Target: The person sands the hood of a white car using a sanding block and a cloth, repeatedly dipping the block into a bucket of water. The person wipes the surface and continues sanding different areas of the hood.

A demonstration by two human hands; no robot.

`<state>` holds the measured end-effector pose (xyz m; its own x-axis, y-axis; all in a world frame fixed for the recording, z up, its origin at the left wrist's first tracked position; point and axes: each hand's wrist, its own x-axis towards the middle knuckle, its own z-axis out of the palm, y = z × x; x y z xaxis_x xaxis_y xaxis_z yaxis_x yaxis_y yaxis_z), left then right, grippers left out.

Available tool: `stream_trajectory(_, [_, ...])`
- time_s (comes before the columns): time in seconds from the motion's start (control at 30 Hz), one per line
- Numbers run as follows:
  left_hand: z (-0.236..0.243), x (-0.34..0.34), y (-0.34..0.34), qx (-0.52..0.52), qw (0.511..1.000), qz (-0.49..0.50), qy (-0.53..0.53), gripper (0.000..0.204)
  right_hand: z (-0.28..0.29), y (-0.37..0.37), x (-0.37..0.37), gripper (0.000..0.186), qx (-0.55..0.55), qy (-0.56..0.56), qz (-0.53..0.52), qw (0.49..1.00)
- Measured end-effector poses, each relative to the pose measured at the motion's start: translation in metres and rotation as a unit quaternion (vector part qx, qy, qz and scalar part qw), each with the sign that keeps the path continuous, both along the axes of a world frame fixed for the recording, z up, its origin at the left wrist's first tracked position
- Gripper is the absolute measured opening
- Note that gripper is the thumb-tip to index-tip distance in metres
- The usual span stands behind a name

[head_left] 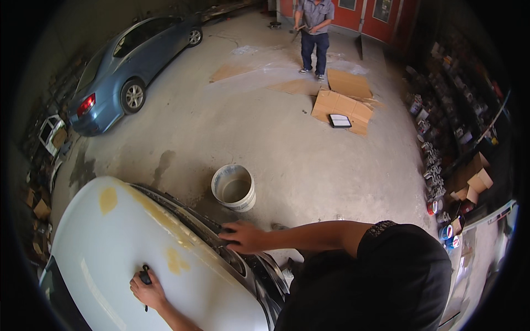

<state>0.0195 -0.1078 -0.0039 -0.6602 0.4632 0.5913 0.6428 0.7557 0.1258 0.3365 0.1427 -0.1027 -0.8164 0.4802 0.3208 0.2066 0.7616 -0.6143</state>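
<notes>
A white car hood [127, 237] with yellow filler patches [108, 200] fills the lower left. More yellow filler runs along its front edge. My left hand [149, 289] is on the hood, its fingers closed round a small black hand tool [145, 276]; its underside is hidden, so I cannot make out its exact kind. At the dark front trim beside the headlight area, my right hand [245, 237] lies with its fingers apart and holds nothing. Just beyond it, a white bucket [234, 187] stands on the floor, greyish inside.
Far left stands a blue car [124, 74]. At the back, another person [316, 33] stands beside flattened cardboard [343, 107], which has a white, black-framed panel [339, 121] on it. Crowded shelves [452, 105] line the right, with cans [446, 232] and boxes [480, 179].
</notes>
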Motion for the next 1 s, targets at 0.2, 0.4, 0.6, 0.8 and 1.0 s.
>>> stream_trajectory(0.2, [-0.002, 0.008, -0.001, 0.005, 0.999, -0.029, -0.021, 0.046, -0.025, 0.083, 0.149, 0.045, -0.131, -0.183, -0.196, 0.954])
stream_trajectory(0.4, [-0.032, 0.067, 0.044, -0.023, 0.999, -0.027, 0.006, 0.055, -0.063, 0.135, 0.251, 0.047, -0.271, -0.293, -0.387, 0.831])
stream_trajectory(0.6, [-0.066, 0.132, 0.119, -0.031, 0.998, -0.06, 0.007, 0.045, -0.1, 0.176, 0.303, 0.047, -0.381, -0.329, -0.381, 0.775])
stream_trajectory(0.8, [-0.117, 0.177, 0.173, -0.112, 0.975, -0.131, -0.142, 0.038, -0.129, 0.236, 0.36, 0.042, -0.436, -0.353, -0.394, 0.728])
stream_trajectory(1.0, [-0.169, 0.212, 0.195, -0.175, 0.902, 0.066, -0.389, 0.049, -0.12, 0.29, 0.396, 0.042, -0.454, -0.358, -0.434, 0.691])
